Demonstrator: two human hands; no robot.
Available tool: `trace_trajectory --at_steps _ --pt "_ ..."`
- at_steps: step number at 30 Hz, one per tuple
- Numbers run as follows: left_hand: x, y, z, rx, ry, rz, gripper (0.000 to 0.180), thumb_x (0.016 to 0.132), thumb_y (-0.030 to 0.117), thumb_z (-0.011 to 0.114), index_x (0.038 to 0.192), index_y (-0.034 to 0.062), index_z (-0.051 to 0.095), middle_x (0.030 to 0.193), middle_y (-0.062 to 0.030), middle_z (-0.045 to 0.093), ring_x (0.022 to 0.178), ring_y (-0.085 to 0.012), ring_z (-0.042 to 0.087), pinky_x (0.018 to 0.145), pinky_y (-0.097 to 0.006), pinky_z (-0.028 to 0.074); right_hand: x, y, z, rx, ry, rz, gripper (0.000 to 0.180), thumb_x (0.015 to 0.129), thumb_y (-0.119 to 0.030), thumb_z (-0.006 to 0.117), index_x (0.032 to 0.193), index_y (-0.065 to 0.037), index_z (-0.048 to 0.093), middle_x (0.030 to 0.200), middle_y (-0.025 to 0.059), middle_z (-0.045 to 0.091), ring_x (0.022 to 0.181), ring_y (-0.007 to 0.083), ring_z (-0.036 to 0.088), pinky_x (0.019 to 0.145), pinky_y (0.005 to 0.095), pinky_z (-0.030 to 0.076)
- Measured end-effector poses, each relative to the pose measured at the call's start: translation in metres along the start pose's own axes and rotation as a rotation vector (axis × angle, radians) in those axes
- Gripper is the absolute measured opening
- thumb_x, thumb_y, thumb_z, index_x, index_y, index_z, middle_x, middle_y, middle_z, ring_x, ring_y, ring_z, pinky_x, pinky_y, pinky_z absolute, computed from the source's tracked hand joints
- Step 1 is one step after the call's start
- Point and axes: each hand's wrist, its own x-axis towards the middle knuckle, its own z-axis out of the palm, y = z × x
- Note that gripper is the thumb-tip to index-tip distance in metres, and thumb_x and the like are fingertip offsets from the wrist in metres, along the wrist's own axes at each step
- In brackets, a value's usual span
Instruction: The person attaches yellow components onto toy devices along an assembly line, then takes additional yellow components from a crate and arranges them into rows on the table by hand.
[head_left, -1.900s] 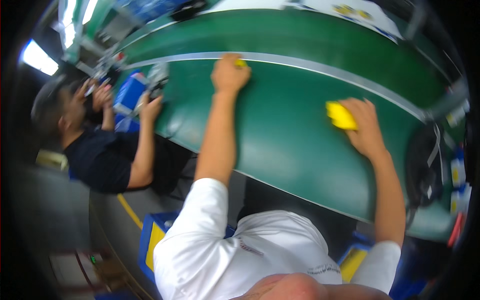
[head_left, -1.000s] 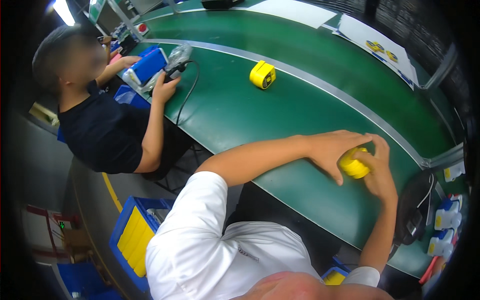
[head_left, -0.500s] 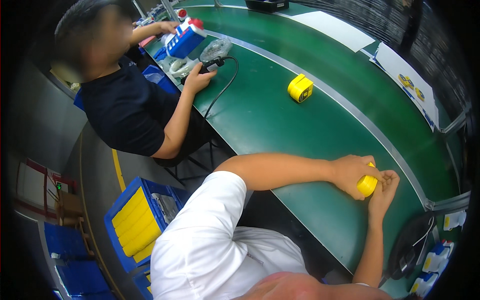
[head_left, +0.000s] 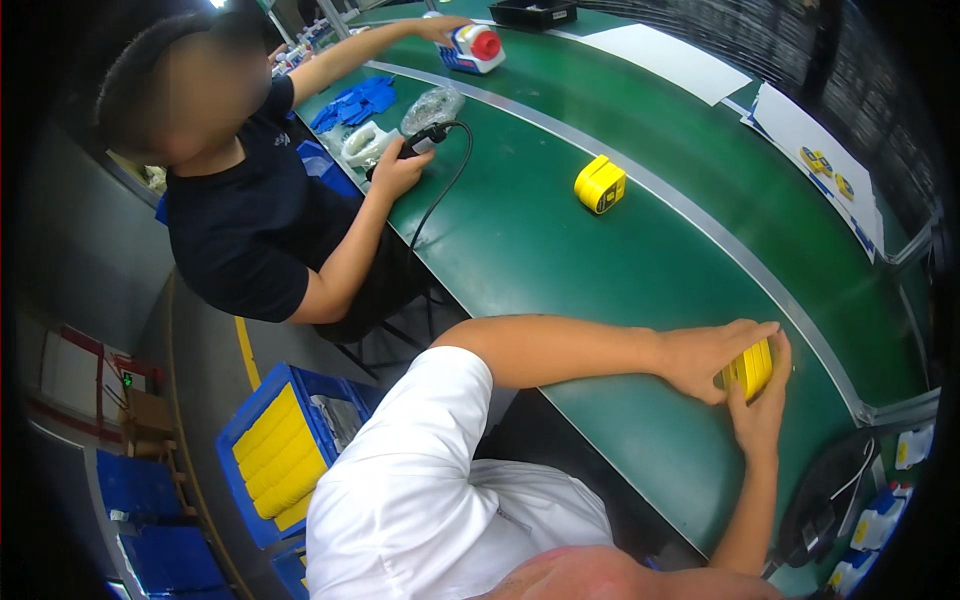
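At the right of the table, a stack of yellow rounded pieces (head_left: 752, 372) is held between my two hands. My left hand (head_left: 700, 362) reaches in from the left and wraps the stack's left and far side. On the near right side, my right hand (head_left: 764, 405) closes its thumb and fingers round the same stack. Part of the stack is hidden by the fingers. Farther off to the left, a similar yellow stack (head_left: 600, 185) with a dark label stands on the green table (head_left: 520, 230), touched by nobody.
At the left, a person in black holds a corded black handheld device (head_left: 425, 140) and a white-and-blue bottle (head_left: 472, 50) with a red cap. A sheet with round yellow stickers (head_left: 825, 170) lies far right. A blue crate (head_left: 235, 440) of yellow pieces stands left; a dark round object (head_left: 820, 500) is near right.
My right hand has shifted its grip, its fingers now round the stack's right side, and more of the stack shows. The other person's bottle has moved right and away, across the table.
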Motion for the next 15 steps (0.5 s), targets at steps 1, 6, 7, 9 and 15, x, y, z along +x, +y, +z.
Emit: trace_trajectory --at_steps 1,6,7,9,15 --pt "0.003 -0.007 0.002 -0.037 0.009 0.031 0.106 0.07 0.02 0.078 0.153 0.0046 0.013 0.13 -0.0229 0.045 0.114 -0.0426 0.052 0.098 -0.047 0.046 -0.003 0.007 -0.002 0.018 0.023 -0.021 0.081 0.079 -0.007 0.066 0.149 -0.003 0.028 0.146 0.019 0.039 0.135 0.0327 0.042 0.112 0.0414 0.033" --pt "0.004 -0.008 -0.016 0.16 -0.023 0.096 0.082 0.073 0.014 0.076 0.144 0.0034 0.036 0.124 -0.0197 0.049 0.109 -0.0378 0.051 0.096 -0.046 0.044 0.0 0.014 -0.004 -0.265 0.039 -0.111 0.071 0.076 -0.001 0.068 0.141 -0.003 0.04 0.14 0.0195 0.044 0.132 0.033 0.044 0.11 0.0405 0.036" --pt "0.004 -0.006 -0.018 0.103 -0.033 0.013 0.076 0.073 0.015 0.076 0.14 0.0043 0.041 0.125 -0.0198 0.048 0.111 -0.038 0.051 0.097 -0.046 0.044 0.001 0.012 -0.003 -0.263 0.041 -0.117 0.071 0.076 -0.001 0.068 0.141 -0.003 0.04 0.14 0.0195 0.044 0.132 0.033 0.044 0.11 0.0405 0.036" --pt "0.004 -0.004 -0.02 0.053 -0.037 -0.067 0.07 0.073 0.016 0.075 0.136 0.0051 0.046 0.126 -0.02 0.048 0.114 -0.0383 0.05 0.098 -0.046 0.044 0.002 0.007 0.0 -0.153 0.042 -0.069 0.067 0.077 0.003 0.07 0.138 -0.006 0.046 0.138 0.0187 0.048 0.125 0.0342 0.051 0.106 0.0405 0.041" --pt "-0.001 -0.01 -0.026 -0.028 -0.024 0.07 0.059 0.079 0.019 0.071 0.133 0.0076 0.051 0.121 -0.0159 0.059 0.112 -0.0358 0.056 0.1 -0.045 0.043 0.001 0.023 -0.003 0.122 0.013 0.002 0.064 0.083 0.001 0.066 0.143 -0.005 0.043 0.134 0.0169 0.055 0.123 0.0293 0.055 0.105 0.0375 0.042"
